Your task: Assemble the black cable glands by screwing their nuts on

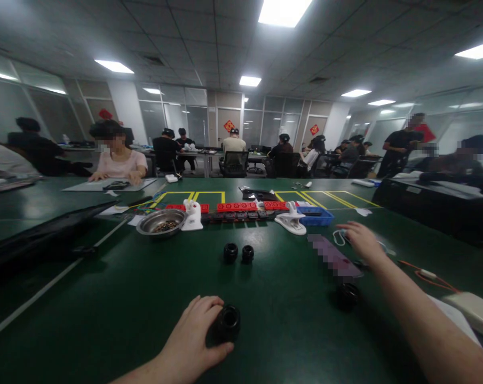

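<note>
Left hand point(195, 341) rests low on the green table point(105, 298), thumb and fingers curled around a black ring-shaped part point(228, 321) — a loose side grip, the part standing on the table surface with its opening upward, which probably keeps it from rolling. Right hand point(361, 241) is stretched well forward and to the right, fingers spread and relaxed, palm down over a small white loop of cord point(338, 237); whether the fingertips actually pinch the cord cannot be told, they look open and merely touching or just above it. Two more black parts point(238, 253) sit side by side near the middle of the table, apart from both hands, and a fourth black part point(347, 295) lies just beside the right forearm. Further back: a metal bowl point(161, 221) with small dark bits inside, a white stand point(192, 215) touching its right side, a row of red blocks point(249, 206) on a dark strip, a white clip point(291, 220) and a blue tray point(317, 215) — supplies kept at the far edge, within reach but out of the working area. An orange wire point(425, 274) runs to a white box point(473, 312) at the right. Other people sit at tables behind, one in a pink shirt point(119, 162) across to the left.
</note>
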Tool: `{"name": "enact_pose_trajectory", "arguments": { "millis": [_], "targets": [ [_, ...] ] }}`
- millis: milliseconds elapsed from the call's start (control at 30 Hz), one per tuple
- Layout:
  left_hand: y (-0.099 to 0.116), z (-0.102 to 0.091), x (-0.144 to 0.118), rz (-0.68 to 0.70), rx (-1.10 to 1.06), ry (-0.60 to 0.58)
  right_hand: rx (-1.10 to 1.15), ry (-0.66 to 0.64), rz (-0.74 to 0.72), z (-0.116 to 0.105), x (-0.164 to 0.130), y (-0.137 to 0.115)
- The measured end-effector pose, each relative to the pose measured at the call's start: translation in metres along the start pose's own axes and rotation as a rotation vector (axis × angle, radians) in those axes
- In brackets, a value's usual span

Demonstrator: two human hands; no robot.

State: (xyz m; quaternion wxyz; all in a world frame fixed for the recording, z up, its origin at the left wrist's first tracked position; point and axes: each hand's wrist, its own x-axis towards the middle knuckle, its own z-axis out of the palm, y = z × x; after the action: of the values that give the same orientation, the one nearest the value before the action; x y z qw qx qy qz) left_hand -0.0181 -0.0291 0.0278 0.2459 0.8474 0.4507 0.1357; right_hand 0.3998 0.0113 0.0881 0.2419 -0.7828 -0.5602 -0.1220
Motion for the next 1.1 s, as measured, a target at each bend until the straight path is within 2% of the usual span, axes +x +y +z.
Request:
{"name": "enact_pose_trajectory", "arguments": {
  "millis": [67,167,200,267,333,400,533,667,867,1100],
  "targets": [
    [0.000,0.000,0.000,0.019,-0.001,0.003,0.074,0.133,0.083,-0.023,-0.003,-0.020],
    [-0.003,0.002,0.000,0.039,0.005,0.032,0.208,0.160,0.015,-0.040,-0.034,-0.077],
    [-0.004,0.004,0.000,0.041,0.010,0.043,0.275,0.105,-0.062,-0.039,-0.051,-0.101],
    [-0.006,0.008,0.001,0.050,0.026,0.069,0.503,-0.155,-0.310,-0.025,-0.090,-0.145],
    [-0.007,0.011,0.002,0.071,0.043,0.090,0.540,-0.273,-0.487,-0.003,-0.127,-0.179],
    [-0.006,0.012,0.003,0.082,0.051,0.088,0.542,-0.349,-0.552,0.019,-0.155,-0.197],
    [-0.003,0.008,0.002,0.077,0.043,0.040,0.599,-0.378,-0.546,0.038,-0.177,-0.203],
    [-0.003,0.008,0.002,0.080,0.044,0.043,0.629,-0.385,-0.572,0.037,-0.175,-0.202],
    [-0.005,0.012,0.004,0.067,0.060,0.048,0.735,-0.431,-0.732,0.038,-0.172,-0.198],
    [0.002,0.006,0.003,0.056,0.041,0.038,0.733,-0.360,-0.582,0.044,-0.173,-0.195]
  ]
}}
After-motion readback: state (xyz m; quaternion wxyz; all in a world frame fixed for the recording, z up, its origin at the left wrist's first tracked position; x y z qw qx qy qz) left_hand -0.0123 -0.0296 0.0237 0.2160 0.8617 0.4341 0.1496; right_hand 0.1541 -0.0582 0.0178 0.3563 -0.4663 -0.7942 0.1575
